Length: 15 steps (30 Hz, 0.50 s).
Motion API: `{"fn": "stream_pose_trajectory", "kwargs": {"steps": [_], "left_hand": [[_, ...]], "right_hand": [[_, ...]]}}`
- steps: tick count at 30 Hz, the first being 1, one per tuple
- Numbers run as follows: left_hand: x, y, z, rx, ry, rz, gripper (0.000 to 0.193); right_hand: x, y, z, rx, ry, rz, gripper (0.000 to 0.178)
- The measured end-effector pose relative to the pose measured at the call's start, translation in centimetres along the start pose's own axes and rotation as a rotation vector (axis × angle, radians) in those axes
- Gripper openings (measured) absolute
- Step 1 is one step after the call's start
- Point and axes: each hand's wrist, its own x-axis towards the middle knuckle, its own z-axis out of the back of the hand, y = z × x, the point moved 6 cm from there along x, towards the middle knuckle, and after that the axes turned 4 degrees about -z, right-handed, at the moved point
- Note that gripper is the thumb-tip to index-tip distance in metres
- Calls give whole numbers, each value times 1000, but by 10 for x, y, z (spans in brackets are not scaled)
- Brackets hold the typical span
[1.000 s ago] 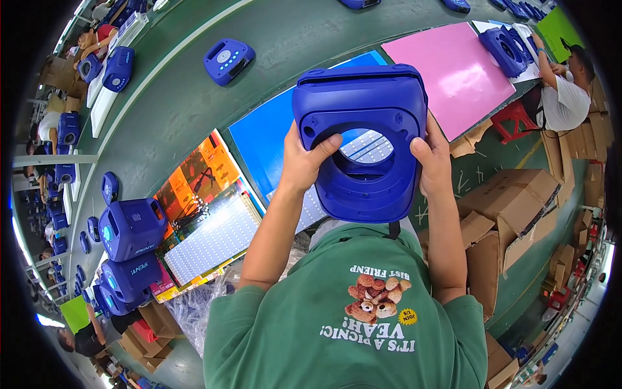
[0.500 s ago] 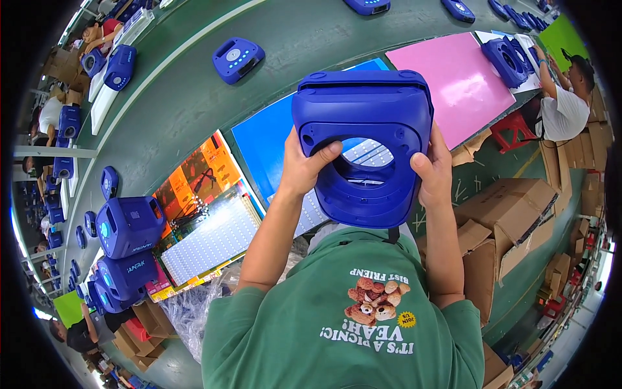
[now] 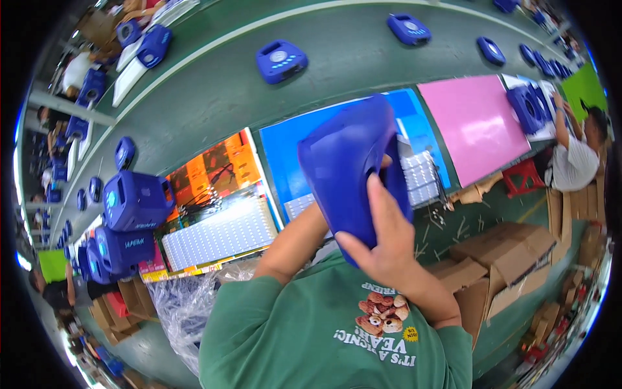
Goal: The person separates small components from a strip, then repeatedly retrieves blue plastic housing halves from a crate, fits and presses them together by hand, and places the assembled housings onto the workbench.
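Note:
Over the bench in front of me I hold a blue plastic housing (image 3: 343, 165), tilted so that its smooth side faces me and its big round opening faces right. The housing is slightly blurred. My right hand (image 3: 389, 243) is closed on its lower right part, with fingers reaching to the opening. My left forearm runs behind the housing, which hides most of my left hand; a fingertip (image 3: 387, 160) shows at the opening, seemingly of that hand. Beneath lies a blue sheet (image 3: 285, 149), and a panel with rows of white dots (image 3: 421, 178) shows beside the housing.
Left on the bench are an orange sheet (image 3: 217, 165), a dotted white panel (image 3: 220, 233) and blue speaker-like units (image 3: 139, 201). A pink sheet (image 3: 473, 129) lies right, near a co-worker (image 3: 576, 152). Blue units (image 3: 280, 61) stand on the green surface beyond. Cardboard boxes (image 3: 505, 253) sit at right.
The housing has turned from facing me with its round opening to a tilted side view. My left hand has gone behind it, and my right hand has shifted to its lower right.

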Motion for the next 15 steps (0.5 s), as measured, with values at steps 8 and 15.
{"fn": "stream_pose_trajectory", "kwargs": {"steps": [8,15], "left_hand": [[-1,80,-10,-723,-85,130,28],[-19,80,17,-577,-332,112,30]], "right_hand": [[-11,32,-36,-197,260,128,79],[-24,47,-48,-433,343,245,51]]}}
